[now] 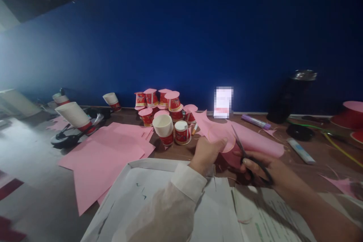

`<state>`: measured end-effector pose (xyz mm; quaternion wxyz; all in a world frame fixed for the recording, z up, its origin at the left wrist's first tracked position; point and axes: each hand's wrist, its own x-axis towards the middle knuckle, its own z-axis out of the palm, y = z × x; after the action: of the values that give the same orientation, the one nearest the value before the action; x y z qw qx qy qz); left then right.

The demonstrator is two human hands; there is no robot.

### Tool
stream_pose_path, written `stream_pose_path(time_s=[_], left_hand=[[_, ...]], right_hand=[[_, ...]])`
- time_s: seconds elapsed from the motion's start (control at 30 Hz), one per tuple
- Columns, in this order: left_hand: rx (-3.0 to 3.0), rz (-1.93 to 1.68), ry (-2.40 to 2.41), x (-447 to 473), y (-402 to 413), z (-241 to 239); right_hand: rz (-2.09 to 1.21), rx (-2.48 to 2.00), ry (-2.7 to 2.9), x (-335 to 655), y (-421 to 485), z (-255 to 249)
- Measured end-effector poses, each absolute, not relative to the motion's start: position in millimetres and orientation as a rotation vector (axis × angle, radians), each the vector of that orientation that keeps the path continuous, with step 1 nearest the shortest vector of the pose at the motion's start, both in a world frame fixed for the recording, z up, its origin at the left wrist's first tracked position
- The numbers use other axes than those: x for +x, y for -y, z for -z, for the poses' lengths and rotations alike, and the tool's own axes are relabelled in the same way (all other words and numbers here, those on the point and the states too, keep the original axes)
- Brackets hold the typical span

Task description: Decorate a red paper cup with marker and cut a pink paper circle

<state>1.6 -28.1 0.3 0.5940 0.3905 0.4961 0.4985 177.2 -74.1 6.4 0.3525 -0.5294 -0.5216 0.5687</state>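
My left hand [205, 153] pinches a sheet of pink paper [255, 140] and holds it up over the table. My right hand [265, 168] grips black-handled scissors [246, 155], whose blades are set into the edge of that sheet beside my left thumb. Behind the sheet stands a cluster of red and white paper cups [163, 111], some capped with pink paper circles. My left arm wears a white sleeve.
More pink sheets [104, 155] lie at the left on the brown table [170, 150]. White printed papers [159, 196] lie near me. Stacked cups [74, 116], a purple marker [255, 121], a white tube [301, 151], a dark kettle [289, 96] and red bowls [350, 115] stand around. A blue wall is behind.
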Motion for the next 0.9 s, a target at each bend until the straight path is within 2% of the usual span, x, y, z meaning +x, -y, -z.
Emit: stream_pose_path(time_s=[0.23, 0.63, 0.9], left_hand=[[1.092, -1.173, -1.313, 0.3, 28.9, -9.0], [1.041, -1.176, -1.178, -0.4, 29.3, -5.9], [1.038, -1.149, -1.066, -1.5, 26.7, -2.0]], right_hand=[[-1.414, -1.389, 1.311, 173.8, 77.5, -6.1], [-1.480, -1.393, 1.306, 178.8, 75.2, -6.4], [-1.332, -1.389, 1.260, 169.8, 81.5, -10.2]])
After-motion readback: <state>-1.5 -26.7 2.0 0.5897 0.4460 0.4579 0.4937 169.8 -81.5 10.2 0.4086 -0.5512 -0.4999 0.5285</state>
